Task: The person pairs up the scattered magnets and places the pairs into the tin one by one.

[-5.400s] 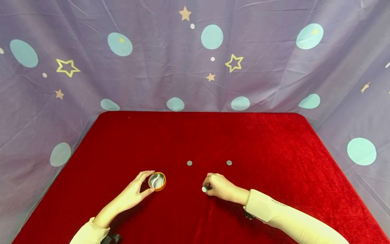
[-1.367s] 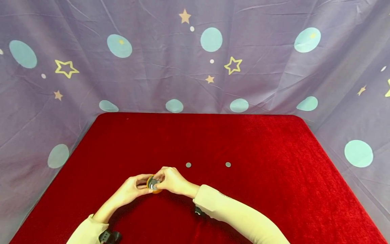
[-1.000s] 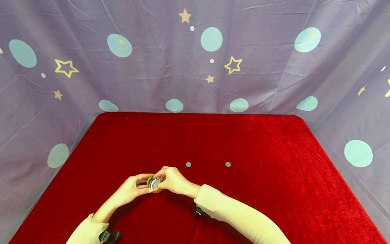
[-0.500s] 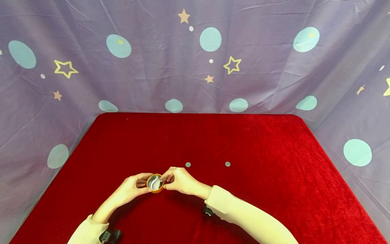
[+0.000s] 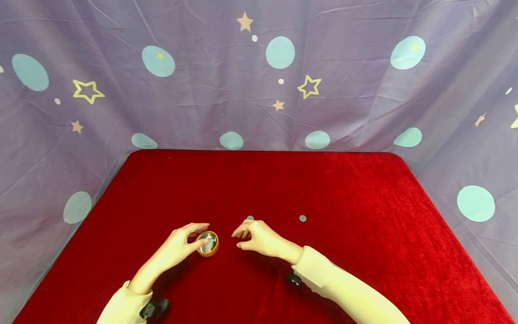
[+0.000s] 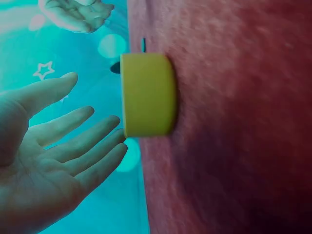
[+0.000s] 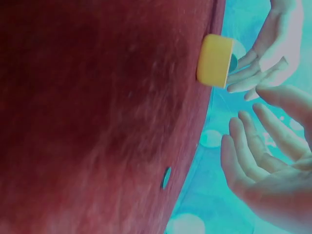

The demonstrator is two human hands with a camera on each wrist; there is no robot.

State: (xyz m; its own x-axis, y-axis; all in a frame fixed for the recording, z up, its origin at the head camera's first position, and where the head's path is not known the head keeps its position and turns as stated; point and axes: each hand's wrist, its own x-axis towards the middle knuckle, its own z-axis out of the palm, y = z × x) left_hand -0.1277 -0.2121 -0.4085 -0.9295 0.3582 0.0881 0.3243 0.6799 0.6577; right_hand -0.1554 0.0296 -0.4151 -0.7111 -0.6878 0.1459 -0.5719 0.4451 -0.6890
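Observation:
A small round bowl (image 5: 214,250), orange outside with a shiny metal inside, sits upright on the red cloth. My left hand (image 5: 178,246) is beside it with fingers spread; in the left wrist view the fingers lie level with the rim of the bowl (image 6: 148,95). A dark round disc (image 7: 234,62) shows at the bowl's rim in the right wrist view. To the right, my right hand (image 5: 263,238) is raised with loosely bent fingers and nothing between them. It partly hides one flat grey disc (image 5: 250,218); a second grey disc (image 5: 302,218) lies farther right.
The red cloth (image 5: 344,189) covers the tabletop. Behind and at both sides hangs a purple curtain (image 5: 226,103) printed with stars and dots. Black straps with devices sit at both wrists, such as the left wrist camera (image 5: 155,308).
Earlier my right hand pinched a disc right of the bowl, then brought it to the bowl. Now it has drawn back to the right without it. My left hand has loosened from the bowl.

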